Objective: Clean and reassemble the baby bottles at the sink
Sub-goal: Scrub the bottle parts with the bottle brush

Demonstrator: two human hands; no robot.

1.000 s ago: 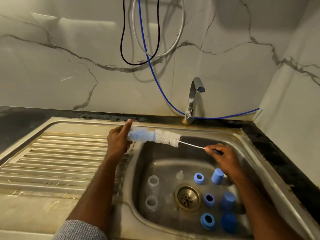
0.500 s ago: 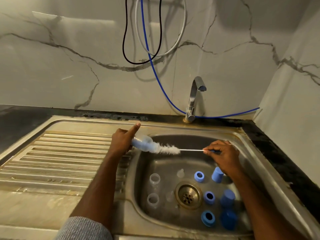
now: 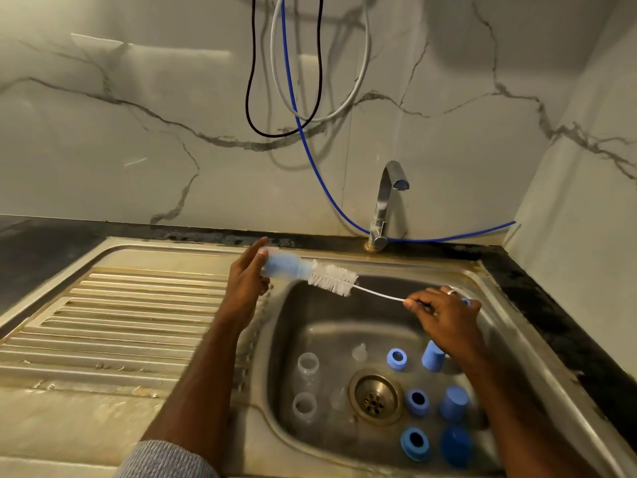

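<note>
A clear baby bottle point(image 3: 284, 267) is held over the sink point(image 3: 537, 343) rim by the left hand point(image 3: 246, 281), fingers curled round it (forefinger straight); the bottle brush point(image 3: 332, 279) wire is pinched by the right hand point(image 3: 448, 315).

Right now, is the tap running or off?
Off. No water falls from the tap spout, and the sink below shows no stream. The handle position cannot be told.
</note>
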